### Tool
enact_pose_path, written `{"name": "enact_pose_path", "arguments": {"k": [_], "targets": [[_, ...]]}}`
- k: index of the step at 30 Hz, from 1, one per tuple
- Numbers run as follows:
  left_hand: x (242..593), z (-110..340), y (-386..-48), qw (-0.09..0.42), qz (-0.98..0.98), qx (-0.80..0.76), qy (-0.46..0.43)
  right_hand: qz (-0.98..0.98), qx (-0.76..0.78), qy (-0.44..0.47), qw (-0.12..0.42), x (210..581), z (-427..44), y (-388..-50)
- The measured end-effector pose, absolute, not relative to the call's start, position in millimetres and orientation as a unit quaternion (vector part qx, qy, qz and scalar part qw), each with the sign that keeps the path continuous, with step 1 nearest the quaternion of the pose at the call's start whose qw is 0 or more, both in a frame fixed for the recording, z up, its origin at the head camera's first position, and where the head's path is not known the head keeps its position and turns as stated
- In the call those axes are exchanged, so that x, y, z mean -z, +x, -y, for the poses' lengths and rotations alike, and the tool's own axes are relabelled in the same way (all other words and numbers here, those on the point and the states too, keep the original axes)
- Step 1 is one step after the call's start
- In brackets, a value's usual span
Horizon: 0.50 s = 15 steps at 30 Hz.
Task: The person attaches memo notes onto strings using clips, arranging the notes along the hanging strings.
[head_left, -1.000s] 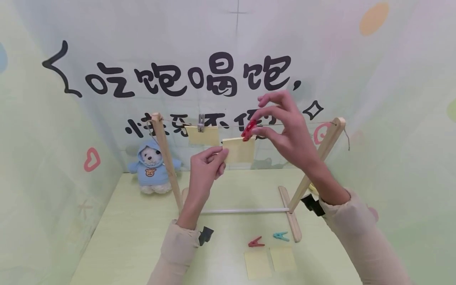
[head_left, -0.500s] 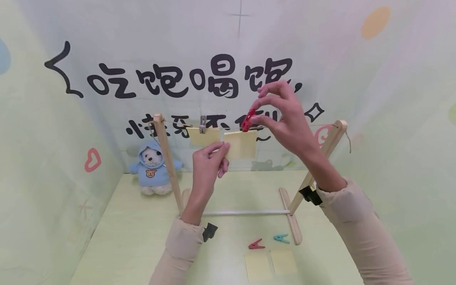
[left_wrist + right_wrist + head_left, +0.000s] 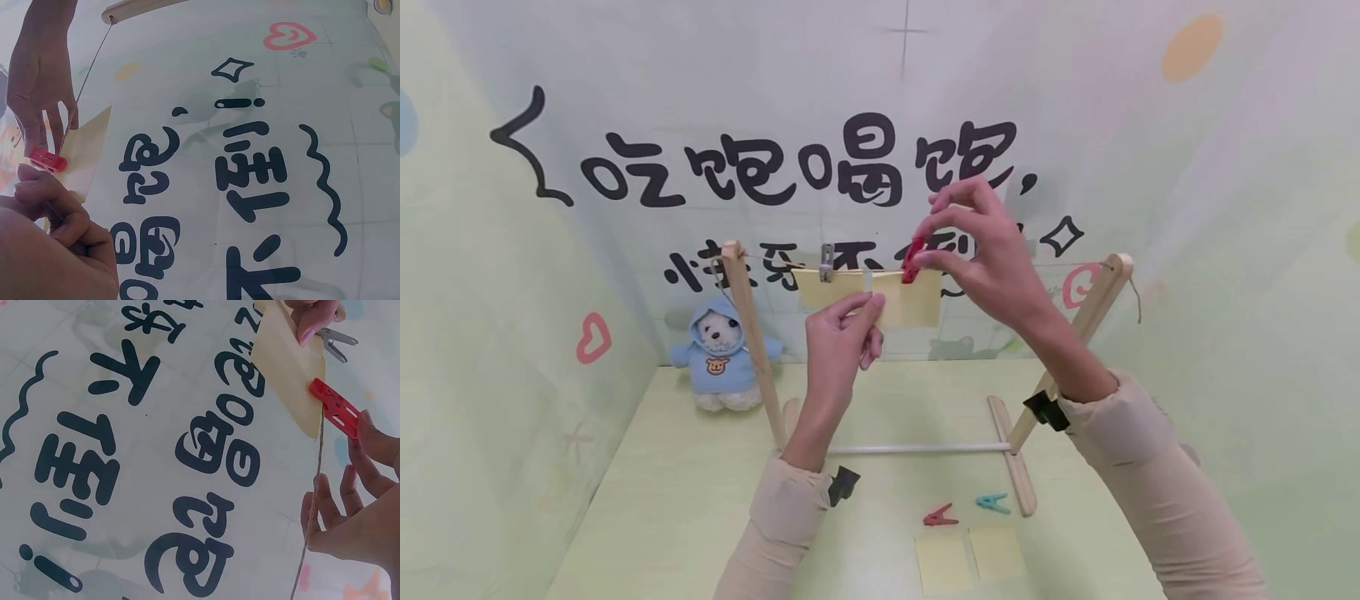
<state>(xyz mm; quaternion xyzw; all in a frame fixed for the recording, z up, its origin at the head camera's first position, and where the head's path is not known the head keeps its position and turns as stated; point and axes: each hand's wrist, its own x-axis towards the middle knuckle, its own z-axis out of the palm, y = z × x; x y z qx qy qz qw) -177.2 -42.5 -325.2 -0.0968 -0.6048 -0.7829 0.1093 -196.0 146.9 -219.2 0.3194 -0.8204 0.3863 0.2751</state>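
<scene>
Pale wall (image 3: 820, 67) behind, with black lettering (image 3: 848, 137). In left hand (image 3: 842, 342), pinched by thumb and fingers: left edge of yellow paper (image 3: 917, 308), probably to steady it against string (image 3: 1060, 264). In right hand (image 3: 992, 258), pinched by thumb and fingertip: red clip (image 3: 912, 260), apparently to fasten paper to string. Beyond, under gray clip (image 3: 827, 263): 1 hanging paper (image 3: 831, 291). Only in head view: 2 loose papers (image 3: 943, 564) and 2 spare clips (image 3: 940, 516) on table (image 3: 662, 492). Clearer from right wrist: red clip's tip over paper's edge.
</scene>
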Motion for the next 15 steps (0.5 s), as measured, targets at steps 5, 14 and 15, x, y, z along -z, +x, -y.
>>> {"name": "enact_pose_path", "arguments": {"k": [5,14,15], "targets": [[324.3,42.5,-176.4,0.108,0.608,0.781,-0.093,0.833,-0.380,0.313,0.254,220.3,-142.3,-195.5],[323.3,43.2,-174.8,0.106,0.618,0.775,-0.082,0.838,-0.372,0.322,0.236,220.4,-140.9,-195.6],[323.7,43.4,-174.8,0.105,0.619,0.774,-0.080,0.837,-0.373,0.324,0.234,220.5,-140.9,-195.9]]}}
